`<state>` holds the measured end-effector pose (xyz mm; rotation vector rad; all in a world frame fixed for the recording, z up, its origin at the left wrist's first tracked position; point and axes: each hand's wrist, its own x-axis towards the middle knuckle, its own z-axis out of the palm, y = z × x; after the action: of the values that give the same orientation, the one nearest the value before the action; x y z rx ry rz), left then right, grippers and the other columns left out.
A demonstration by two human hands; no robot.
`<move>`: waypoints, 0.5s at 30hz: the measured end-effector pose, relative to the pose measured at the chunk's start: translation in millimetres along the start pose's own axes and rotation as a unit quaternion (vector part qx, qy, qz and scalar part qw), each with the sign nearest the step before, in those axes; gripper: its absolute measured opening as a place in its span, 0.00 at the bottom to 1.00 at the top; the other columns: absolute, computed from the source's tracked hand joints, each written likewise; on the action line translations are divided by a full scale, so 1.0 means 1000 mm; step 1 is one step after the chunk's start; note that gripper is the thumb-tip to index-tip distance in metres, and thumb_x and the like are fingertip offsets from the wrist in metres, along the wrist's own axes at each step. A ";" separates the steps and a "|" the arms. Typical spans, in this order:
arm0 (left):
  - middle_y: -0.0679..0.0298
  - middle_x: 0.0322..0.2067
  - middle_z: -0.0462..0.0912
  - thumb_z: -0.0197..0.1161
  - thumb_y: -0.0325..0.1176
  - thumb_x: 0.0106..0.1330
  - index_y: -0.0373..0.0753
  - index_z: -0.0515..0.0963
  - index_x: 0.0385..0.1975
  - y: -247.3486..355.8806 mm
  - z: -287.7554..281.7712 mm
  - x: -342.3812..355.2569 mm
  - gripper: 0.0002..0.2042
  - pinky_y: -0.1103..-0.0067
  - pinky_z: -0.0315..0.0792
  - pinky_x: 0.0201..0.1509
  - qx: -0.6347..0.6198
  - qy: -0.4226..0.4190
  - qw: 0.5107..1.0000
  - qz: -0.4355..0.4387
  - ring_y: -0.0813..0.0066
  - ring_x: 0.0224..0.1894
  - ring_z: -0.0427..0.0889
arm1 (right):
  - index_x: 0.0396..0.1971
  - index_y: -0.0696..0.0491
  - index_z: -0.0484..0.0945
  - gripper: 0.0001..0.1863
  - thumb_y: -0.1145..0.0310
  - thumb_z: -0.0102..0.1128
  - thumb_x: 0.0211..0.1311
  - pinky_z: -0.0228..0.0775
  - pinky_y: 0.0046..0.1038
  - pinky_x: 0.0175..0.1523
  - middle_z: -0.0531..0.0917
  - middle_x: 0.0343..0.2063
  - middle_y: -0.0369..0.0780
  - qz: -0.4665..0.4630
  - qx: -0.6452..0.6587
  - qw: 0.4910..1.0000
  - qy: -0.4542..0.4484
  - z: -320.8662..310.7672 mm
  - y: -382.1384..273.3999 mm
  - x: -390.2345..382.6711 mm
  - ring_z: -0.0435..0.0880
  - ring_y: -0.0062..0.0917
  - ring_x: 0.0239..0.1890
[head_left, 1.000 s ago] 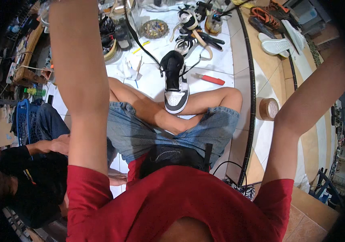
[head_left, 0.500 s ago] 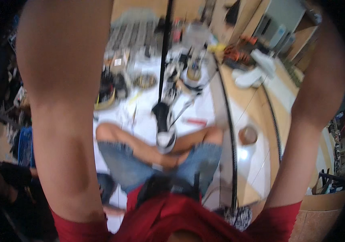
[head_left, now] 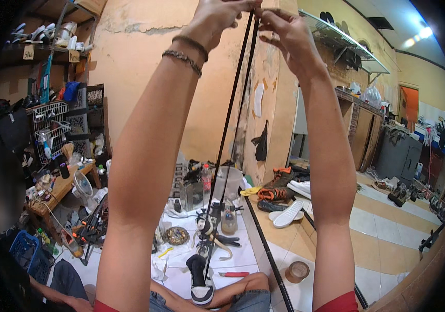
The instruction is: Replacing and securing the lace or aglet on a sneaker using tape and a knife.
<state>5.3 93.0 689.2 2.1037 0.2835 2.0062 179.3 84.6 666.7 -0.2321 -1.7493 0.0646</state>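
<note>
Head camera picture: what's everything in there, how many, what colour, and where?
Sneaker: one, black, white and grey, bottom middle.
Lace: two strands, black, sneaker to top middle.
Slim tool: one, red, right of sneaker.
Tape roll: one, brown, lower right.
Light shoes: at least two, white, beyond tape.
Orange-laced shoes: two, dark, beside light ones.
Basket: one, blue, lower left.
Co-worker: one, dark trousers, lower left.
Small clutter: uncountable, mixed, all around.
Left fingers: count unclear, bare, on lace.
Right fingers: count unclear, bare, on lace.

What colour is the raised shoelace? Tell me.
The shoelace is black; it shows best in the head view.
</note>
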 end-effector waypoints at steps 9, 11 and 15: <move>0.70 0.31 0.82 0.70 0.42 0.64 0.38 0.85 0.40 -0.006 -0.003 -0.007 0.14 0.84 0.69 0.32 -0.136 -0.086 0.987 0.007 0.84 0.30 0.74 | 0.46 0.52 0.83 0.14 0.60 0.63 0.68 0.76 0.31 0.51 0.86 0.43 0.36 -0.005 0.136 0.991 -0.002 -0.006 -0.003 -0.011 0.83 0.22 0.45; 0.73 0.34 0.81 0.65 0.38 0.68 0.43 0.84 0.45 -0.035 -0.031 -0.006 0.10 0.81 0.71 0.33 -0.127 -0.092 0.987 0.029 0.84 0.33 0.75 | 0.48 0.53 0.83 0.15 0.59 0.59 0.70 0.75 0.33 0.53 0.86 0.43 0.37 0.034 0.227 0.970 -0.086 0.007 0.032 -0.038 0.84 0.27 0.48; 0.73 0.28 0.78 0.61 0.36 0.71 0.44 0.82 0.42 -0.097 -0.031 -0.080 0.07 0.80 0.70 0.29 -0.168 -0.141 0.975 -0.018 0.83 0.31 0.76 | 0.50 0.53 0.81 0.16 0.60 0.58 0.70 0.75 0.33 0.53 0.85 0.44 0.38 0.173 0.167 0.970 -0.033 0.014 0.105 -0.148 0.83 0.28 0.48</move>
<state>-28.7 163.3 585.9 2.1036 -0.0637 1.5744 203.4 160.4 503.1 -0.2879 -1.7170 0.6213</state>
